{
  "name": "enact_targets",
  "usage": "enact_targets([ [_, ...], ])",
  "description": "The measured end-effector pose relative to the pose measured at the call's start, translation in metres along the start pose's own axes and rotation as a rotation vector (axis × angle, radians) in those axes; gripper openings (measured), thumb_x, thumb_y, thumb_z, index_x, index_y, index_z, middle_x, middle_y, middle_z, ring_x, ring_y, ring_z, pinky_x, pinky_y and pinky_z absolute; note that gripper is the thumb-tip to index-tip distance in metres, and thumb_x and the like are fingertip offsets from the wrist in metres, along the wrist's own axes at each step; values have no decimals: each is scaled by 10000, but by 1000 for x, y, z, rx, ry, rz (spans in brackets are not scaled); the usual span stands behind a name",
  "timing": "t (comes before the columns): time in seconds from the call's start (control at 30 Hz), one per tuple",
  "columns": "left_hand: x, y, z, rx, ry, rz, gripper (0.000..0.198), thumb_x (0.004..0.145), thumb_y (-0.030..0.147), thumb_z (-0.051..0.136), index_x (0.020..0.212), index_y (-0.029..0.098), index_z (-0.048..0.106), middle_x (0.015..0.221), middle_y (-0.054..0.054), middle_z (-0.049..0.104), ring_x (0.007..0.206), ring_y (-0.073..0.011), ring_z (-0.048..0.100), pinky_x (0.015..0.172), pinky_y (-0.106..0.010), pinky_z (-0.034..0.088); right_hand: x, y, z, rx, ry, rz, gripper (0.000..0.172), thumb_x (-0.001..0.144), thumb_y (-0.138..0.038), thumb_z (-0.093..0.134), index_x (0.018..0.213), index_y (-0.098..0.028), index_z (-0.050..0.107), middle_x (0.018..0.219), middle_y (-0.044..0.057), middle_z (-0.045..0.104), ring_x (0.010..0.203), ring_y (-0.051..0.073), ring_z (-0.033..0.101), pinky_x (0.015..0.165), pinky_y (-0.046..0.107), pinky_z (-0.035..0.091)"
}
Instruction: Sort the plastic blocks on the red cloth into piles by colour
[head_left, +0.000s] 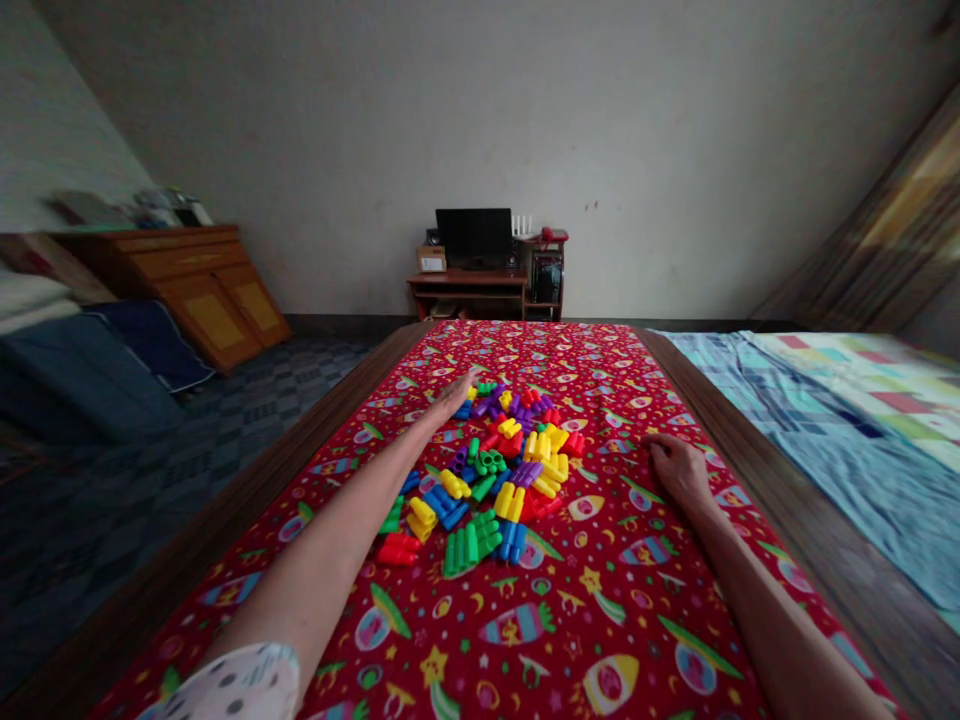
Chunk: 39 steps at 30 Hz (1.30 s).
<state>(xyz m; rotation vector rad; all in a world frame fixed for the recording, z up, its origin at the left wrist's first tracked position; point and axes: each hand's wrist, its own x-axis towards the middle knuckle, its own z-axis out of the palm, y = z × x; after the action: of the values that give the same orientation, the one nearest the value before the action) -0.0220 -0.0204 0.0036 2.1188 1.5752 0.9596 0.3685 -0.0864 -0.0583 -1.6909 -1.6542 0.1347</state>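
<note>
A loose pile of plastic toy building blocks, among them green blocks (471, 543), yellow blocks (510, 502), red blocks (397, 549) and purple blocks (527, 474), lies on a red patterned cloth (517, 650). My left hand (453, 392) reaches to the pile's far left edge, fingers stretched forward beside a blue block (463, 410) and a green block (486, 388). Whether its fingertips touch them I cannot tell. To the right of the pile, my right hand (679, 466) rests low over the cloth, fingers partly extended and apart, holding nothing.
Dark wooden edges (697, 400) border the cloth. A bed with a blue cover (825, 480) adjoins on the right. Beyond the far end stands a desk (469, 283) with a monitor (474, 238). A wooden cabinet (202, 290) stands at the left wall.
</note>
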Motion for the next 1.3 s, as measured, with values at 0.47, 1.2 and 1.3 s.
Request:
enact_targets([
  [0.47, -43, 104, 18, -185, -579, 401, 532, 948, 516, 278, 1307, 255, 569, 1405, -12, 533, 1315, -226, 467, 1096, -355, 373, 0, -1, 0, 34, -10, 3, 364, 756, -321, 439, 877, -201, 760, 815, 76, 747, 751, 229, 664, 720, 322, 486],
  [1.2, -203, 12, 1, 170, -125, 155, 1123, 648, 640, 727, 1521, 306, 104, 1602, -144, 15, 1439, -420, 126, 1102, -586, 299, -1, -3, 2, 1, -17, -1, 366, 782, -288, 428, 910, -180, 753, 877, 89, 750, 819, 243, 677, 750, 324, 483],
  [1.3, -169, 24, 19, 110, -102, 245, 1078, 698, 587, 721, 1521, 312, 80, 1598, -141, 29, 1452, -394, 84, 1133, -581, 239, -2, -4, 1, 7, -16, 1, 361, 777, -285, 433, 900, -181, 757, 862, 88, 751, 819, 245, 678, 752, 326, 483],
])
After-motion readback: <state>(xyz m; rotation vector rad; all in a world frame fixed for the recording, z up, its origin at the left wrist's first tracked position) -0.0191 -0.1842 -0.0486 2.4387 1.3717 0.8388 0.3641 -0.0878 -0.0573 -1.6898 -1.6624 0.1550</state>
